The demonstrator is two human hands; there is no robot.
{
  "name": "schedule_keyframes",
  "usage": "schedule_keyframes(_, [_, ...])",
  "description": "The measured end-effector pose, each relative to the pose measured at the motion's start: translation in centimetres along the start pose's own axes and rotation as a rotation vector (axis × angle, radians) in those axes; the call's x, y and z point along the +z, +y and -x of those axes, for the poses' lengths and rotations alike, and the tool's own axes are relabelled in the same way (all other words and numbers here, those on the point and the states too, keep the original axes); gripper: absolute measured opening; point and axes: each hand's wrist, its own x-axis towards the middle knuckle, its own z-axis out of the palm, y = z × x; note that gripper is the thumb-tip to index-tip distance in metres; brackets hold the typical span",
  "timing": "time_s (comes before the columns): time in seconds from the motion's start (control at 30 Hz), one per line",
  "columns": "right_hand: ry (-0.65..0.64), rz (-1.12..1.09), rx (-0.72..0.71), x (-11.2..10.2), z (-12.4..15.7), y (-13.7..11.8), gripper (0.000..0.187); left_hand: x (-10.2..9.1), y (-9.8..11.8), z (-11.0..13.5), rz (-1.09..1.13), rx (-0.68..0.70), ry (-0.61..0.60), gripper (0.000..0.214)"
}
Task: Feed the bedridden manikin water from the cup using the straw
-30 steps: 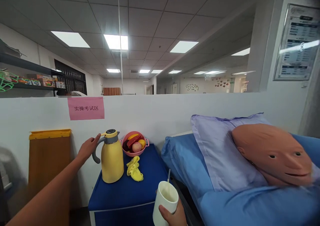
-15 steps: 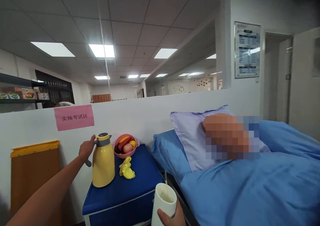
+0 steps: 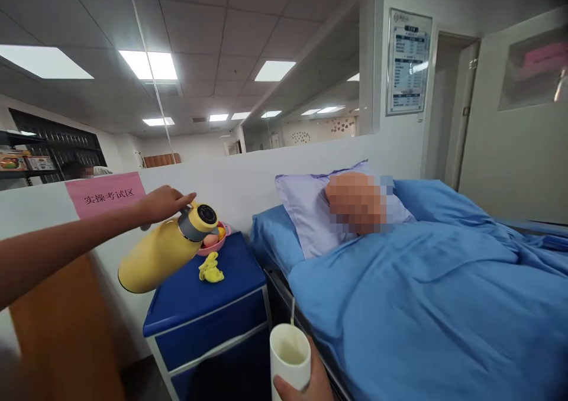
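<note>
A yellow thermos jug with a grey collar and dark lid hangs tilted above the bedside cabinet, its top toward the right. My left hand is closed round its handle, with the thumb near the lid. In the lower middle, my right hand grips a white cup, held almost upright. A thin straw or stick rises behind the cup's rim. The jug's spout and the cup are well apart, and no water shows between them. How full the cup is I cannot tell.
On the blue cabinet lie a yellow cloth and a pink basket of fruit, partly hidden by the jug. To the right, a person lies in a bed with a blue quilt and lilac pillow. A white partition stands behind.
My left hand has lifted the thermos jug off the cabinet and tipped it to the right. The cup stays in my right hand. The view has shifted to the right and down.
</note>
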Motion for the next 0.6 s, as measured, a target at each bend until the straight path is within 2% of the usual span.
schedule_keyframes(0.07, [-0.025,0.084,-0.044,-0.3,0.7,-2.3,0.06,-1.5,4.2,1.3,-0.063,0.132,-0.125,0.071])
schedule_keyframes(0.13, [-0.11,0.134,-0.046,-0.4,1.0,-4.8,0.06,-2.2,7.8,2.8,-0.089,0.219,-0.251,0.074])
schedule_keyframes(0.23, [-0.179,0.138,-0.048,-0.4,1.3,-7.8,0.058,-2.9,11.7,5.2,-0.094,0.262,-0.378,0.075])
schedule_keyframes(0.33, [-0.196,0.14,-0.085,-0.3,1.7,-9.2,0.058,-3.8,15.0,7.1,-0.104,0.248,-0.434,0.072])
schedule_keyframes(0.5, [-0.213,0.154,-0.141,-0.4,1.9,-9.8,0.059,-5.8,20.0,9.1,-0.236,0.406,-0.467,0.083])
schedule_keyframes(0.6, [-0.218,0.152,-0.144,-0.7,1.8,-10.9,0.058,-6.5,22.1,9.8,-0.288,0.455,-0.457,0.082])
